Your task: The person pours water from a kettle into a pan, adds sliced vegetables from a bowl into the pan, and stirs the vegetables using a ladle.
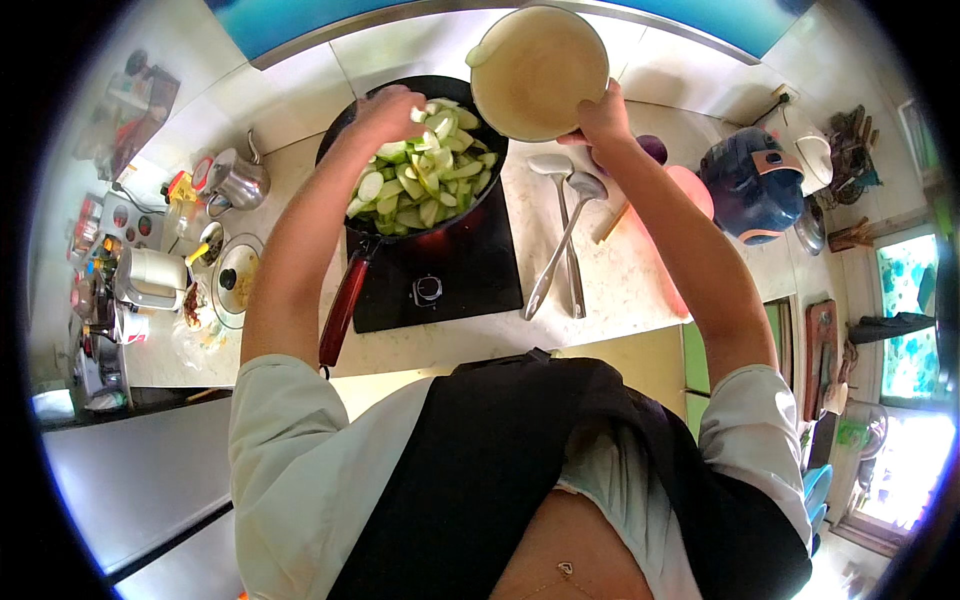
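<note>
A dark frying pan (493,184) with a red handle (345,311) is heaped with sliced pale-green vegetable, perhaps gourd (427,180). My left hand (390,112) reaches over the pan's far left side, fingers bent at the slices; whether it grips one is unclear. My right hand (602,124) grips the rim of a round cream-coloured bowl (544,75), tilted so its inside faces me, up beside the pan's right edge. One pale slice (475,56) clings to the bowl's left rim. Beneath the pan is a black induction cooktop (427,289) with a knob.
Right of the cooktop lie a metal spatula (559,169) and a ladle (581,191), crossed. A pink basin (686,191) and a dark-blue rice cooker (754,184) stand beyond my right forearm. To the left are a steel kettle (238,180) and a glass lid (238,279).
</note>
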Demonstrator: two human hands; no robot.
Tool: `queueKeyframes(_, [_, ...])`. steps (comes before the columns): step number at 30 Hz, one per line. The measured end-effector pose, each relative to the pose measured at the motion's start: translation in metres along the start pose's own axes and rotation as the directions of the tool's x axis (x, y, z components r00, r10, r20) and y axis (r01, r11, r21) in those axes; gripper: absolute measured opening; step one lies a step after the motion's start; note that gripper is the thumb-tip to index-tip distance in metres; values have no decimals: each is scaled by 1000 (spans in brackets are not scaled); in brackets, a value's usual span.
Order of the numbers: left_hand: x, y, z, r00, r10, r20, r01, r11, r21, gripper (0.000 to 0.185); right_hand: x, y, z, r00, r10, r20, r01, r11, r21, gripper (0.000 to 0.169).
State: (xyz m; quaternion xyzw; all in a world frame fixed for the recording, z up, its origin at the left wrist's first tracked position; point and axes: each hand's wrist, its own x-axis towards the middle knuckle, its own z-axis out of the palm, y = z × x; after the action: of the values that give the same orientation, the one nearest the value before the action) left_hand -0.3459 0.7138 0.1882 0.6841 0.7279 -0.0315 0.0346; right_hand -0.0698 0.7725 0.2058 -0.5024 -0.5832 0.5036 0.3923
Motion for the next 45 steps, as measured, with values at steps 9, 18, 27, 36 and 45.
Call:
queueKeyframes(9, [16,9,2,916,-38,-400,-129,915,-382,39,-51,21,-44,988,119,95,-137,965,225,38])
queueKeyframes(18, [33,74,0,919,101,-382,-170,973,-153,16,-71,50,-51,980,196,-46,-176,945,276,40])
queueKeyframes(27, [20,-26,13,983,30,-180,-10,994,107,32,-156,118,-124,923,383,36,-351,799,488,43])
queueKeyframes(36, [-55,151,-13,945,315,-92,-327,874,-360,31,-213,195,-168,755,647,101,-607,633,481,35])
queueKeyframes(45, [-79,239,131,909,257,329,-220,965,-144,36,-181,239,-171,820,566,91,-464,563,684,38])
